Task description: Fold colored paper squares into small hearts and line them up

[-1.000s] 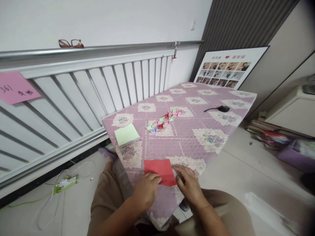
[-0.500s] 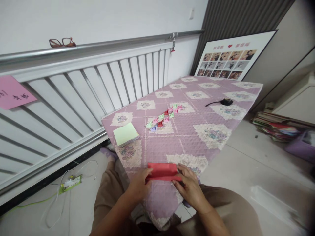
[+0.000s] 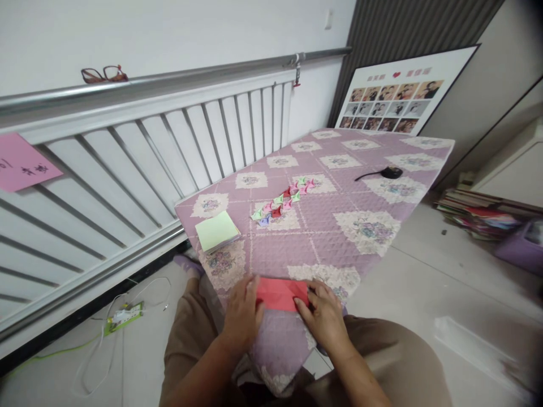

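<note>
A folded strip of red paper (image 3: 280, 294) lies across the near end of the table, between my two hands. My left hand (image 3: 242, 310) closes on its left end, the fingers over the far corner and the thumb at the near side. At the right end my right hand (image 3: 323, 310) grips the paper, thumb in front and fingers curled behind. Farther up the cloth stand several small folded paper pieces (image 3: 276, 212) in green, pink, red and blue, set in two slanting rows. Left of them is a stack of square paper (image 3: 217, 230), pale green on top.
A purple flowered cloth (image 3: 280, 254) covers the table. A black tape-measure-like object (image 3: 391, 172) with a strap lies far right. The white radiator (image 3: 203, 141) borders the left edge, with glasses (image 3: 104, 74) on the pipe above. A power strip (image 3: 124, 317) is on the floor.
My left hand has shifted up and left over the paper's far left corner. The red strip now looks flatter, without the raised near edge. My right hand stays at the right end.
</note>
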`<control>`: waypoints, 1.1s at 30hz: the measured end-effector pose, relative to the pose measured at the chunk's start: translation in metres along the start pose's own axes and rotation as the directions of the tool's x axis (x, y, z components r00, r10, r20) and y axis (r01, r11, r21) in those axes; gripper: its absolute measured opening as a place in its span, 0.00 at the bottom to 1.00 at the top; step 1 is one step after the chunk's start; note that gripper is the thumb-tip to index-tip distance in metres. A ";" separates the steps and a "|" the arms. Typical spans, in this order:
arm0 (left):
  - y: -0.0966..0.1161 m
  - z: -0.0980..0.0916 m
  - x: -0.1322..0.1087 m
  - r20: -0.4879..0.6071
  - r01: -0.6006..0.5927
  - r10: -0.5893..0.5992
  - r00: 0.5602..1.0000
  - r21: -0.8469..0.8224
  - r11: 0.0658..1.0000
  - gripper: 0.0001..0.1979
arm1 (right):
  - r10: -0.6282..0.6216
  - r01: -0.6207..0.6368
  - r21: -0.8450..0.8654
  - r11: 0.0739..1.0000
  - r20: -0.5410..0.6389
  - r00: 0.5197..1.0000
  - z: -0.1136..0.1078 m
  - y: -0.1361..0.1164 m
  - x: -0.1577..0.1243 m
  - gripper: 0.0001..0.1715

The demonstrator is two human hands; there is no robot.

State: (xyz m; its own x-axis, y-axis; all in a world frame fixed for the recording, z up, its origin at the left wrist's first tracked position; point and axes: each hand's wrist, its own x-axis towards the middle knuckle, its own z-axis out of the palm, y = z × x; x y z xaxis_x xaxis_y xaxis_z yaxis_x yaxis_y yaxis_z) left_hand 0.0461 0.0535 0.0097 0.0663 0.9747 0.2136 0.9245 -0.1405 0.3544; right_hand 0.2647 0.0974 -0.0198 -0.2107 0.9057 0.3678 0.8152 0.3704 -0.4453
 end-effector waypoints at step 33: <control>0.003 0.010 -0.006 0.480 -0.326 0.296 0.826 -0.021 0.945 0.49 | 0.049 -0.049 -0.117 0.992 -0.011 0.999 0.001 -0.010 0.006 0.13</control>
State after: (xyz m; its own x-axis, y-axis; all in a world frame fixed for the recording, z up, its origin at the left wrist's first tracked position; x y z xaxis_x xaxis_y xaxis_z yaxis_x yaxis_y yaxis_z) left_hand 0.0521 0.0485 0.0006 0.5082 0.8471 -0.1553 0.8442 -0.4544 0.2841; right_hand 0.2551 0.0993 -0.0140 -0.1652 0.9204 0.3543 0.8822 0.2985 -0.3641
